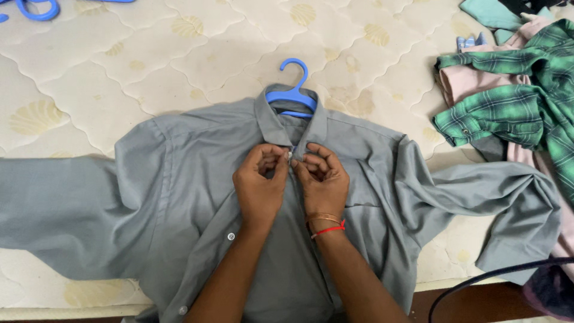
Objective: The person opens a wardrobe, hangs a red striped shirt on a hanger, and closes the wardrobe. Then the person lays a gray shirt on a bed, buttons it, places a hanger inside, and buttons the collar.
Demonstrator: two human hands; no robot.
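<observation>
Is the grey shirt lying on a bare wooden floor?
No, the grey shirt lies spread on a quilted cream mattress, with both hands at its collar button.

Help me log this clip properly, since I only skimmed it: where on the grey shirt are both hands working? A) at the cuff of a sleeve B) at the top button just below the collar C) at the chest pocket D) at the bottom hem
B: the left hand and right hand meet fingertip to fingertip at the button just under the collar of the grey shirt, which lies on a blue hanger.
</observation>
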